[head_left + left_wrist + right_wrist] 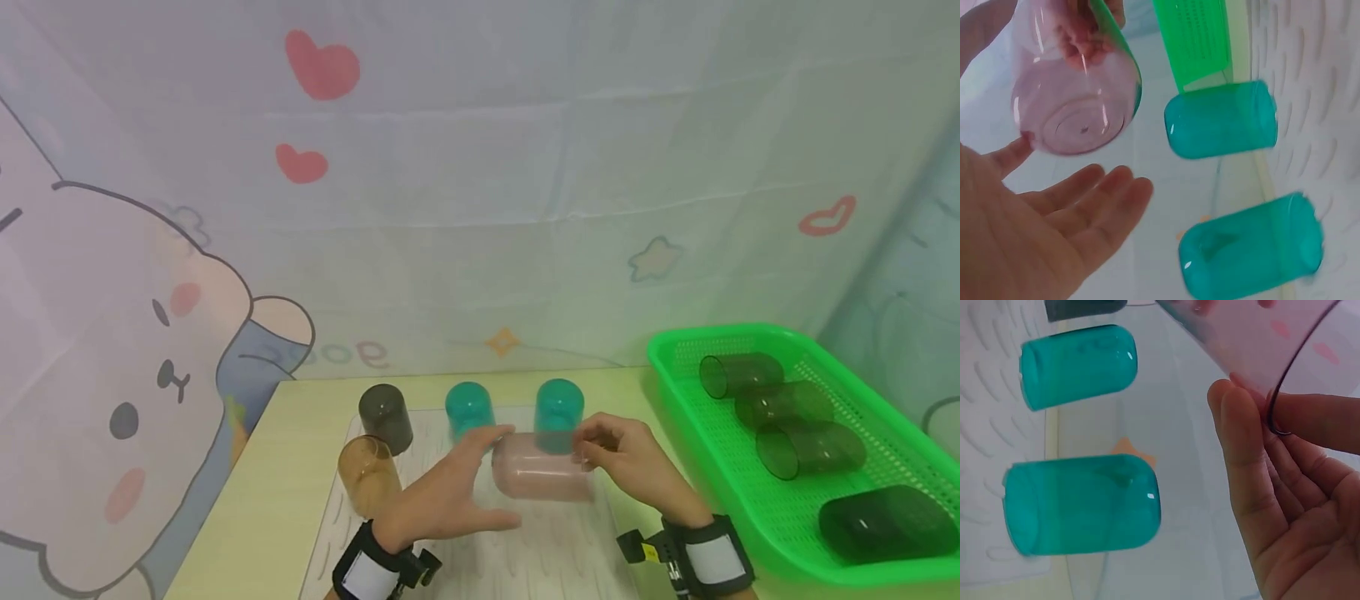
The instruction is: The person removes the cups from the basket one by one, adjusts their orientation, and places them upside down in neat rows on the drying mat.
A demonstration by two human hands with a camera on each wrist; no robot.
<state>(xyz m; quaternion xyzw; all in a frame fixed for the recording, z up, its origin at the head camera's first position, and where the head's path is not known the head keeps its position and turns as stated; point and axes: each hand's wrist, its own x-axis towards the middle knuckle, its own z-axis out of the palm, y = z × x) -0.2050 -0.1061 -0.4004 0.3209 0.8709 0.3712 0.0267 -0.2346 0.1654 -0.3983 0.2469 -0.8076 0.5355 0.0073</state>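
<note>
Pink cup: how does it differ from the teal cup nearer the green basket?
Colour: the pink cup is pale; the teal cup is a stronger blue-green.
Pose: the pink cup is tipped on its side; the teal cup stands upright, mouth down.
Support: the right hand pinches the pink cup's rim; the teal cup rests on the white mat.
Both are see-through with rounded base edges.

Pale yellow counter (270,492); white ridged mat (555,550) lying flat near middle; green perforated basket (708,442) to right, just beside mat.
</note>
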